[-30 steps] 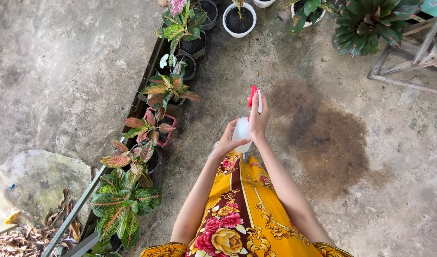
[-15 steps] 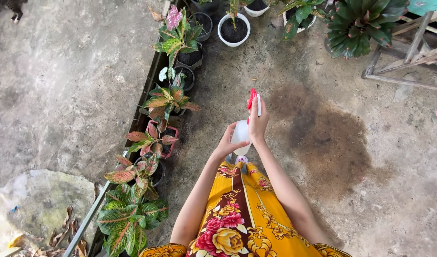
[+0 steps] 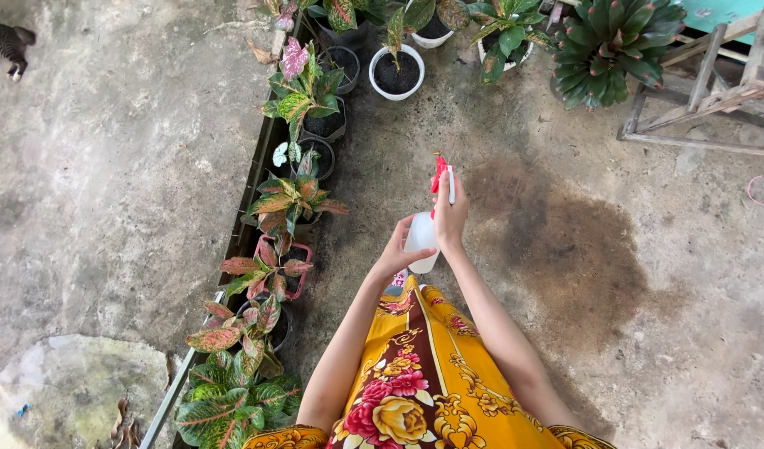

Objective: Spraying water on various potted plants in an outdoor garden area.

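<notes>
The right hand is gripping the white spray bottle at its red trigger; the left hand is closing around its base, right of the potted plants; keeping it upright should help.

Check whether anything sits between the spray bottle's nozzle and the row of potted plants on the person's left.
Nothing visible does. The white spray bottle is held in both hands, left hand on its body, right hand at the red trigger. Only bare concrete separates it from the potted plants.

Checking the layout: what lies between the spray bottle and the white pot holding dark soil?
In the head view, only bare concrete floor separates the spray bottle, held in both hands, from the white pot.
</notes>
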